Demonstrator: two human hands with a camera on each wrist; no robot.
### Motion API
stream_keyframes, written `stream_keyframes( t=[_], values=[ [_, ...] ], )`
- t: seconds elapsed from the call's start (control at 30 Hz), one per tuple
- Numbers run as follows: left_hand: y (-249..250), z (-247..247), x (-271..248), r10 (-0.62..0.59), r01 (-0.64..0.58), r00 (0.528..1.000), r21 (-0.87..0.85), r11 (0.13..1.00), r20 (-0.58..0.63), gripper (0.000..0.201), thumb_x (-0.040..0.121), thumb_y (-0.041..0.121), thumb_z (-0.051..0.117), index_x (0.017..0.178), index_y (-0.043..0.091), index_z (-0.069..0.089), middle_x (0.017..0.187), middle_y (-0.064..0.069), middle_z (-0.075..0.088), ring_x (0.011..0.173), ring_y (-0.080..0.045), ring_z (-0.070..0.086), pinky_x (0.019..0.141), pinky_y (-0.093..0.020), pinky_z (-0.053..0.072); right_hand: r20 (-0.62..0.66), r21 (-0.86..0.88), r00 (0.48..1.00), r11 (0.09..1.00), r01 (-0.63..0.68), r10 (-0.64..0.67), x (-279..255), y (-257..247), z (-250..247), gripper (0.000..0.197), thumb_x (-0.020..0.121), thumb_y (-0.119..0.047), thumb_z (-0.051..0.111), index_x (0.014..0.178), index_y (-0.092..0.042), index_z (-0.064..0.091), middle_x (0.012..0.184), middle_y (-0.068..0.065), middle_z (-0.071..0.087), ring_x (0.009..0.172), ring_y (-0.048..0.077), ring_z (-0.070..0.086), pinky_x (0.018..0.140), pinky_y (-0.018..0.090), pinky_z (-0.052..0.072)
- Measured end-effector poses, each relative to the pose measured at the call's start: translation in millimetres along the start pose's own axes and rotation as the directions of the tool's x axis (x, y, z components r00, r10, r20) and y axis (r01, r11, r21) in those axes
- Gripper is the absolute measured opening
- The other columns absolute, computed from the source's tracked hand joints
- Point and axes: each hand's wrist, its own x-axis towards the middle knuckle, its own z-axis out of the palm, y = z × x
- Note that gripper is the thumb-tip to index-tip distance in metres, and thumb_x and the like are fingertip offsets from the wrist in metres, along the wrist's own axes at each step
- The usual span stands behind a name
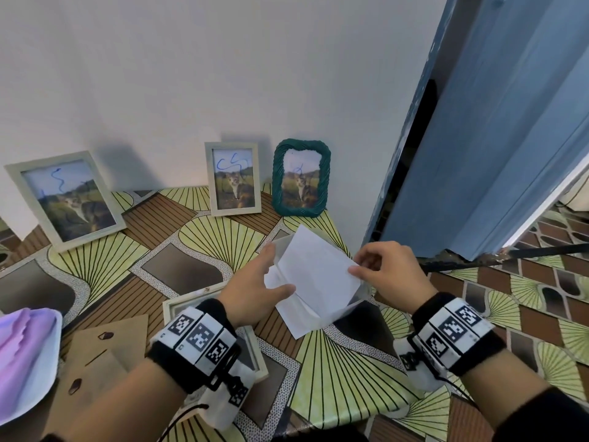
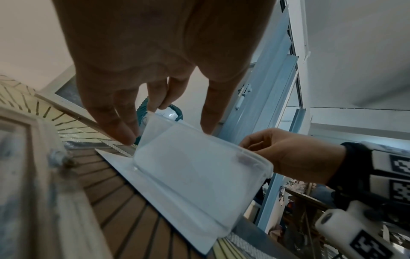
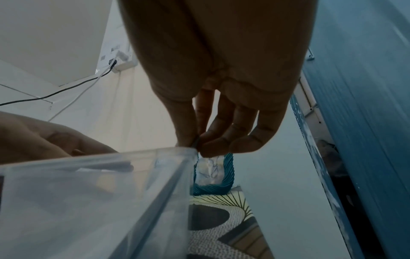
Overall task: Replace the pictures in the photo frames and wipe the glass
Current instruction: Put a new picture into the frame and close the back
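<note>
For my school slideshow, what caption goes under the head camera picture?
Two hands, left hand and right hand, hold a clear pane and white sheet above the patterned table.

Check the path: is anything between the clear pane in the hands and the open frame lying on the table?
No object visibly blocks it. The clear pane, held by the left hand and right hand, is just beside the open frame. Only the left wrist hangs over that frame.
</note>
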Motion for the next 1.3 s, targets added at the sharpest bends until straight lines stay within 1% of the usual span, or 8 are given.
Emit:
stream_keyframes(
  t=[0.3, 0.47, 0.63, 0.73, 0.93, 1.07, 1.17, 1.3],
  values=[
    [-0.3, -5.2, 5.1, -0.003, 0.002, 1.0, 0.028, 1.0, 0.023, 0.069, 0.087, 0.027, 0.071, 0.145, 0.027, 0.034, 0.136, 0.009, 0.054, 0.128, -0.012, 0.046, 0.093, -0.024, 0.037, -0.074, -0.011, 0.995, 0.997, -0.075, 0.074, 3.5, -1.5, -1.7, 0.016, 0.094, -0.034, 0.063, 0.08, -0.026, 0.058, 0.066, -0.007, 0.064, 0.055, 0.003, 0.057, 0.049, 0.013, 0.035],
    [0.4, -7.0, 5.1, 0.005, -0.005, 0.999, 0.011, 1.0, 0.032, 0.061, 0.087, 0.024, 0.072, 0.14, 0.026, 0.04, 0.129, 0.011, 0.059, 0.12, -0.008, 0.05, 0.089, -0.022, 0.041, -0.051, -0.018, 0.995, 0.996, -0.085, 0.084, 3.4, -4.3, -2.3, 0.016, 0.101, -0.035, 0.049, 0.087, -0.026, 0.051, 0.082, -0.003, 0.063, 0.069, 0.01, 0.059, 0.053, 0.022, 0.039],
    [4.2, -10.2, 4.2, 0.012, -0.013, 0.999, 0.027, 1.0, 0.052, 0.059, 0.087, 0.023, 0.072, 0.138, 0.028, 0.042, 0.13, 0.01, 0.059, 0.123, -0.012, 0.051, 0.101, -0.035, 0.047, -0.109, -0.015, 0.994, 1.0, -0.018, 0.016, 2.5, -11.7, -7.2, 0.017, 0.101, -0.034, 0.047, 0.088, -0.024, 0.049, 0.076, -0.003, 0.06, 0.067, 0.015, 0.056, 0.057, 0.034, 0.045],
    [4.0, -10.1, 4.9, 0.011, -0.014, 0.998, 0.051, 0.999, 0.056, 0.059, 0.087, 0.025, 0.072, 0.138, 0.029, 0.042, 0.131, 0.01, 0.058, 0.123, -0.012, 0.05, 0.097, -0.03, 0.045, -0.152, -0.004, 0.987, 0.999, 0.053, -0.053, 0.7, -20.8, -12.2, 0.015, 0.103, -0.032, 0.045, 0.094, -0.02, 0.048, 0.076, 0.0, 0.059, 0.066, 0.019, 0.056, 0.063, 0.04, 0.048],
    [4.9, -12.2, 4.6, 0.006, -0.006, 0.998, 0.01, 1.0, 0.059, 0.056, 0.087, 0.023, 0.071, 0.136, 0.029, 0.046, 0.129, 0.011, 0.06, 0.124, -0.013, 0.052, 0.102, -0.038, 0.047, -0.329, 0.017, 0.92, 0.972, 0.232, -0.214, 1.9, -41.5, -26.2, 0.01, 0.104, -0.022, 0.043, 0.096, -0.016, 0.043, 0.065, -0.007, 0.044, 0.054, 0.009, 0.042, 0.054, 0.029, 0.036],
    [4.7, -18.9, 1.4, 0.032, -0.032, 0.999, -0.008, 0.999, 0.007, 0.055, 0.09, 0.027, 0.068, 0.139, 0.032, 0.045, 0.121, 0.031, 0.053, 0.12, -0.006, 0.05, 0.079, -0.002, 0.041, -0.416, 0.205, 0.895, 0.943, 0.263, -0.159, 4.0, -52.7, -33.3, 0.01, 0.103, -0.023, 0.046, 0.095, -0.017, 0.045, 0.069, -0.01, 0.051, 0.061, 0.01, 0.048, 0.057, 0.026, 0.039],
    [7.4, -31.8, -5.9, 0.01, -0.013, 0.996, -0.035, 0.999, -0.087, 0.069, 0.091, 0.04, 0.065, 0.15, 0.033, 0.03, 0.131, 0.033, 0.039, 0.124, -0.003, 0.043, 0.091, -0.016, 0.036, -0.373, 0.51, 0.927, 0.829, 0.23, -0.028, 1.3, -60.6, -28.4, 0.011, 0.102, -0.023, 0.049, 0.095, -0.014, 0.048, 0.068, -0.014, 0.063, 0.058, 0.002, 0.053, 0.057, 0.019, 0.045],
    [14.2, -53.5, -25.5, 0.026, -0.059, 0.98, -0.165, 0.985, -0.198, 0.062, 0.093, 0.042, 0.059, 0.148, 0.043, 0.031, 0.145, 0.013, 0.044, 0.12, -0.002, 0.052, 0.088, -0.019, 0.045, -0.193, 0.757, 0.977, 0.647, 0.09, 0.09, -7.1, -68.5, -11.8, 0.013, 0.099, -0.025, 0.055, 0.1, -0.012, 0.053, 0.08, 0.001, 0.075, 0.073, 0.012, 0.068, 0.07, 0.035, 0.054]
  ],
)
